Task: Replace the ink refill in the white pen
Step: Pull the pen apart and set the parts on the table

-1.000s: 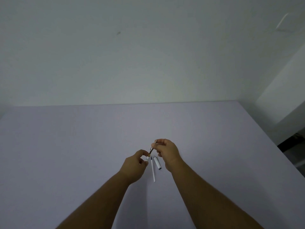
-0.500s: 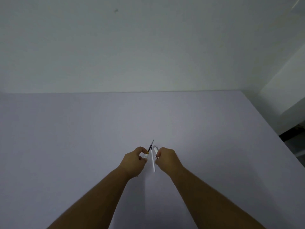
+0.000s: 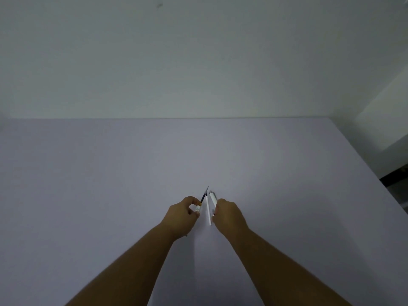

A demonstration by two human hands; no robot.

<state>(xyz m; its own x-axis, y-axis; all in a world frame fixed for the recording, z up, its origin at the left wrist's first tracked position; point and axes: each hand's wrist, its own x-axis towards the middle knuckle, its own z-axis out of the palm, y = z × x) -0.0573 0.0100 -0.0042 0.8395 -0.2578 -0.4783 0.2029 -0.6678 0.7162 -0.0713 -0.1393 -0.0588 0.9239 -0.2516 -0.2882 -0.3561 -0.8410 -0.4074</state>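
My left hand (image 3: 182, 214) pinches a white pen part (image 3: 197, 209) from which a thin dark ink refill (image 3: 204, 194) sticks out, pointing up and away. A slim white tube (image 3: 208, 210) lies on the pale table (image 3: 110, 184) between my hands. My right hand (image 3: 229, 217) is closed on a short white pen section (image 3: 213, 198) with a grey metal tip, which rests just right of the tube. A small metal piece (image 3: 213, 213) shows at my right fingers; what it is cannot be told.
The table runs back to a plain wall (image 3: 198, 62). Its right edge (image 3: 362, 164) falls off to a dark floor gap beside a white cabinet (image 3: 384, 120).
My right hand let go of the refill's top and dropped to the table, closing on the short white pen section. The left hand kept the refill. The view tilted upward.
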